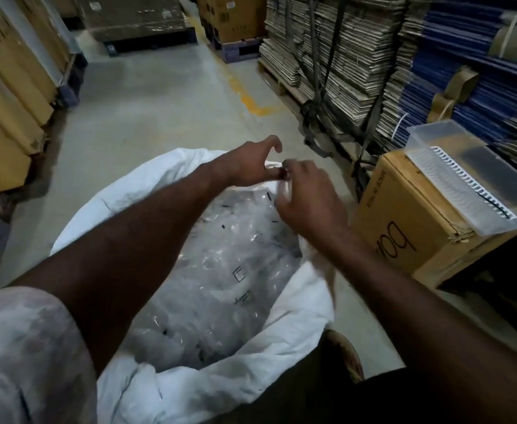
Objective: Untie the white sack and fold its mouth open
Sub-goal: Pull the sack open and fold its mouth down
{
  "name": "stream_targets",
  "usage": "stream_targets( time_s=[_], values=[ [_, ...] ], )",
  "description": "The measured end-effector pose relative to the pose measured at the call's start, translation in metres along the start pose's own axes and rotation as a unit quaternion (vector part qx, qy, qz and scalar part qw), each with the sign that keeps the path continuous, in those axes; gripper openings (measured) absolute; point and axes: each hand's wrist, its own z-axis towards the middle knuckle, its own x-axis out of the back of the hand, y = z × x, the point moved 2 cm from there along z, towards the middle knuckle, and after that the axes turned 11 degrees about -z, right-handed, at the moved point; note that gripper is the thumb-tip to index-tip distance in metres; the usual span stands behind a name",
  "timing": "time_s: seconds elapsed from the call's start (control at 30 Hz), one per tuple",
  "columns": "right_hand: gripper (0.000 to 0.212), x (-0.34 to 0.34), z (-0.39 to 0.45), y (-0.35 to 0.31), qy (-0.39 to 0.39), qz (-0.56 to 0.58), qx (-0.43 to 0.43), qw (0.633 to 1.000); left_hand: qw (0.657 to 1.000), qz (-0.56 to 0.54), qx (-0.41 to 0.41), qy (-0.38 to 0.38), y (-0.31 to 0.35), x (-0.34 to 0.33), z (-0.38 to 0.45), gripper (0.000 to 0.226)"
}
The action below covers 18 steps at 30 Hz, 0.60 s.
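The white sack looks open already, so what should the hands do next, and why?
Probably roll the far rim down. The white sack already gapes, showing clear plastic bags, and both the left hand and right hand meet at that far edge.

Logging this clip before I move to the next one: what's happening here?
A person stands over a large white woven sack on a warehouse floor. Its mouth is already wide open, showing clear plastic packets inside. Both hands meet at the far rim: the left hand and right hand seem to pinch the sack's edge there, though blur hides the exact hold. A brown cardboard box stands alongside.
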Motion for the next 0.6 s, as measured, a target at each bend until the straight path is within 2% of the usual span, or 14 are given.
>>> stream_targets(
  time_s=[0.13,0.2,0.3,0.37,0.5,0.6],
  values=[
    [0.058,-0.037,-0.002,0.010,-0.039,-0.106,0.062,0.992,0.999,-0.011,-0.043,0.022,-0.006,0.003,-0.017,0.077],
    [0.056,-0.044,0.004,0.019,-0.043,-0.122,0.058,0.990,0.991,0.071,-0.094,0.058,-0.011,0.003,-0.033,0.081],
    [0.052,-0.050,0.013,0.029,-0.077,-0.125,0.028,0.989,0.951,0.225,-0.149,0.152,-0.019,0.001,-0.063,0.071],
    [0.049,-0.049,0.017,0.029,-0.089,-0.093,-0.005,0.992,0.940,0.267,-0.133,0.168,-0.031,-0.003,-0.076,0.069],
    [0.048,-0.041,0.025,0.020,-0.152,0.019,-0.094,0.984,0.925,0.342,-0.047,0.156,-0.058,-0.007,-0.085,0.082],
    [0.048,-0.034,0.032,0.017,-0.182,0.065,-0.129,0.973,0.922,0.343,-0.039,0.174,-0.073,-0.009,-0.080,0.061]
  ],
)
